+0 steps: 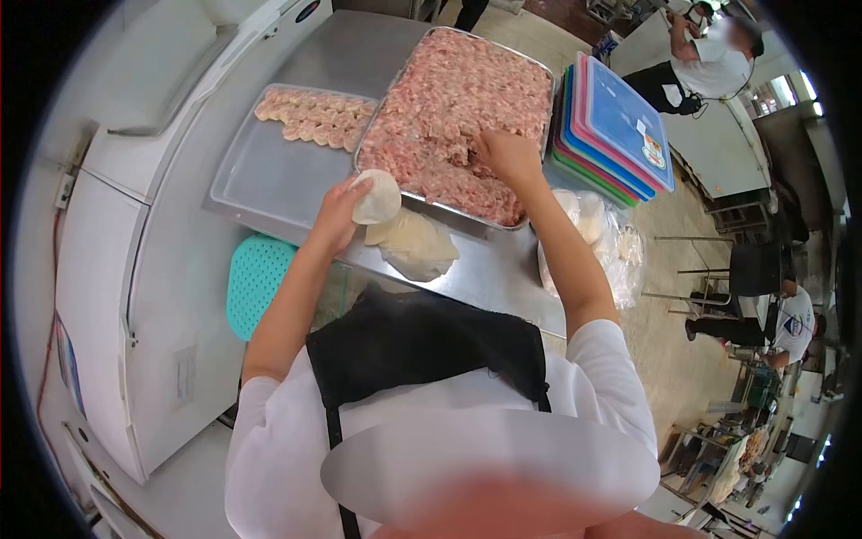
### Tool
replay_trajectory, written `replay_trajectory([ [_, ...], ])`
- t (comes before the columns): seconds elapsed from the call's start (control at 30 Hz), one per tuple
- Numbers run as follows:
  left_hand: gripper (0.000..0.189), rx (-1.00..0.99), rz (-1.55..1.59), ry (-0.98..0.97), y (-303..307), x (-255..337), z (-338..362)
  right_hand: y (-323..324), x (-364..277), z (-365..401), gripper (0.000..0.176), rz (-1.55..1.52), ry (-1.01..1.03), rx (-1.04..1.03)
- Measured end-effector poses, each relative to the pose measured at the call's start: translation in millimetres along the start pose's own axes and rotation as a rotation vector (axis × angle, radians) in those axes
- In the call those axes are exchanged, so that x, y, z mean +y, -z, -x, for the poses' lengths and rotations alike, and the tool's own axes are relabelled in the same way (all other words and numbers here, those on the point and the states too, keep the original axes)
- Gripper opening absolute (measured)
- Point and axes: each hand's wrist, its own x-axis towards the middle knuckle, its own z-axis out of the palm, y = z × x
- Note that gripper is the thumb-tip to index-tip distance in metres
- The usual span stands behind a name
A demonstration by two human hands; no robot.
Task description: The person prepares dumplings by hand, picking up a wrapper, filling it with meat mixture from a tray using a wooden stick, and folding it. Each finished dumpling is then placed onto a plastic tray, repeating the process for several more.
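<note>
My left hand pinches a round, pale dumpling wrapper near the front edge of the metal table. Curled into the ground meat are the fingers of my right hand; their tips are partly hidden there. The meat fills a large rectangular metal tray. Just below the wrapper lies a pile of more wrappers, seemingly in thin plastic. To the left, rows of filled dumplings sit at the far end of a translucent plastic tray.
Right of the meat stands a stack of coloured plastic lids. Clear bags of pale rounds lie at the table's right end. A turquoise perforated basket is below left, beside a white freezer. Two people work off to the right.
</note>
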Motion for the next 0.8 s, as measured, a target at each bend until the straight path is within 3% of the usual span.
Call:
replay_trajectory([
  [0.2,0.033,0.015,0.246,-0.115,-13.5,6.0,-41.0,7.5,-9.0,31.0,0.029,-0.139,0.009,-0.119],
  [0.3,0.034,0.011,0.041,-0.060,-32.8,13.9,-44.9,14.5,-20.2,50.3,0.029,-0.152,-0.035,-0.142],
  [0.4,0.042,-0.055,-0.434,-0.016,-29.5,-15.0,-65.4,17.3,-27.7,63.8,0.029,-0.190,-0.052,-0.142],
  [0.5,0.050,-0.138,-0.457,-0.051,-32.5,-33.3,-79.0,17.4,-34.5,68.9,0.029,-0.190,-0.140,-0.188],
  [0.6,0.051,-0.146,-0.133,0.097,-73.0,-2.4,-51.3,5.9,-22.4,75.0,0.033,-0.438,-0.186,-0.217],
  [0.7,0.046,-0.181,-0.099,-0.051,-82.9,-7.6,-64.9,4.9,-15.0,77.1,0.037,-0.772,-0.289,-0.294],
  [0.8,0.042,-0.072,-0.058,-0.185,-96.1,11.6,-76.8,8.6,-5.6,74.7,0.041,-0.826,-0.434,-0.197],
])
